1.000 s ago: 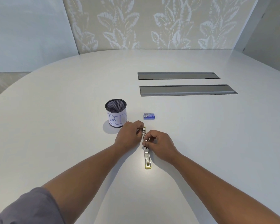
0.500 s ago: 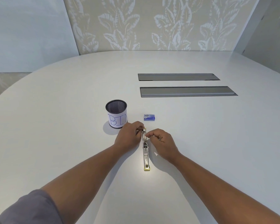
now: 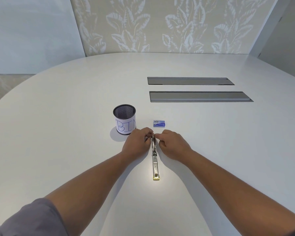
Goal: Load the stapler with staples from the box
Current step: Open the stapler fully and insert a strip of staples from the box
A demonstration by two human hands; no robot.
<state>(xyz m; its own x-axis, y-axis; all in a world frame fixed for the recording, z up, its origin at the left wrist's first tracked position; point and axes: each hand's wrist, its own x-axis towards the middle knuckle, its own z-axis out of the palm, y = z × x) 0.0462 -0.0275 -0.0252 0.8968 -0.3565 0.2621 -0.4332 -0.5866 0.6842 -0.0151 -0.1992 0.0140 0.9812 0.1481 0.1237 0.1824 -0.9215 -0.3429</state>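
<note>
A long metal stapler (image 3: 155, 165) lies flat and opened out on the white table (image 3: 58, 133), its yellow-tipped end nearest me. My left hand (image 3: 138, 143) pinches the stapler's far end from the left. My right hand (image 3: 173, 145) pinches the same far end from the right, fingertips meeting the left hand's over the metal. A small blue staple box (image 3: 159, 123) lies closed on the table just beyond my hands, touched by neither. What the fingertips hold at the far end is hidden.
A black mesh cup (image 3: 124, 119) with a paper label reading "BIN" stands left of the staple box, close to my left hand. Two grey recessed cable panels (image 3: 199, 96) sit further back on the right. A leaf-patterned wall lies behind the table.
My right hand has slid from the stapler's middle up to its far end, beside the left hand. The left hand and the stapler have stayed in place.
</note>
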